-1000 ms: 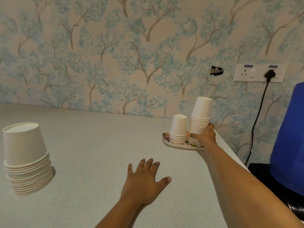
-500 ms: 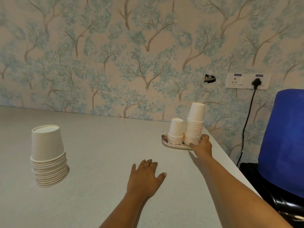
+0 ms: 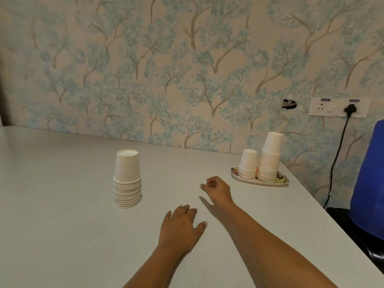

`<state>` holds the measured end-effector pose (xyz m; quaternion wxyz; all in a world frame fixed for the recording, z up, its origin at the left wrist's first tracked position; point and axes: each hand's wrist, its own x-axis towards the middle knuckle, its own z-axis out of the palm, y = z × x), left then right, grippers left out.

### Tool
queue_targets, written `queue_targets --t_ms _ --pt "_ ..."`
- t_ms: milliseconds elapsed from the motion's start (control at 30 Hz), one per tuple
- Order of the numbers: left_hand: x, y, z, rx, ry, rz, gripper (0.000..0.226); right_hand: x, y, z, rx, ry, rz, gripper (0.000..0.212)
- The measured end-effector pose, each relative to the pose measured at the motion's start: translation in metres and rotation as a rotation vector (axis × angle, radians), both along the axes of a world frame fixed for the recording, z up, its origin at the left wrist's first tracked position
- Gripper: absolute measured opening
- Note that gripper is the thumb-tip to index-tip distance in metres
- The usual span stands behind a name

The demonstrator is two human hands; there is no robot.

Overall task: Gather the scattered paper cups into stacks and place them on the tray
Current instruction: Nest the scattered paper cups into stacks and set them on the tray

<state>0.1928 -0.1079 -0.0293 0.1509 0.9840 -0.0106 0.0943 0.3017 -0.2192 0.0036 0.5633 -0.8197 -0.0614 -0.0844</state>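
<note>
A stack of upside-down white paper cups stands on the table, left of centre. On a small patterned tray at the far right stand a short cup stack and a taller cup stack. My right hand hovers over the table between the loose stack and the tray, fingers curled loosely, holding nothing. My left hand rests flat on the table near me, fingers spread, empty.
The pale table meets a wall with blue tree wallpaper. Its right edge runs diagonally past the tray. Beyond that edge are a blue object, a dark seat and a black cable plugged into a wall socket.
My right hand has let go of the tall stack on the tray and drawn back left over the table. The view has swung left, bringing the loose stack toward centre.
</note>
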Motion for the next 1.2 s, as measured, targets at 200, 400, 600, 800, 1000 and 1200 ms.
queue_targets --t_ms 200,400,600,800,1000,1200 --pt "-0.042 0.055 0.001 0.025 0.013 0.142 0.06 -0.033 0.069 0.007 0.024 0.074 0.256 0.039" --pt "-0.076 0.097 0.002 0.043 0.018 0.318 0.062 -0.057 0.127 0.004 -0.059 0.138 0.43 0.068" --pt "-0.082 0.106 0.002 0.015 -0.011 0.377 0.062 -0.062 0.163 0.007 -0.1 0.071 0.391 0.096" --pt "-0.08 0.106 -0.002 0.036 -0.027 0.391 0.063 -0.059 0.182 -0.001 -0.107 0.053 0.346 0.104" --pt "-0.078 0.105 -0.002 0.06 -0.022 0.4 0.063 -0.054 0.193 -0.006 -0.103 -0.003 0.321 0.105" --pt "-0.077 0.105 -0.002 0.086 -0.003 0.387 0.062 -0.048 0.195 -0.013 -0.106 -0.046 0.28 0.1"
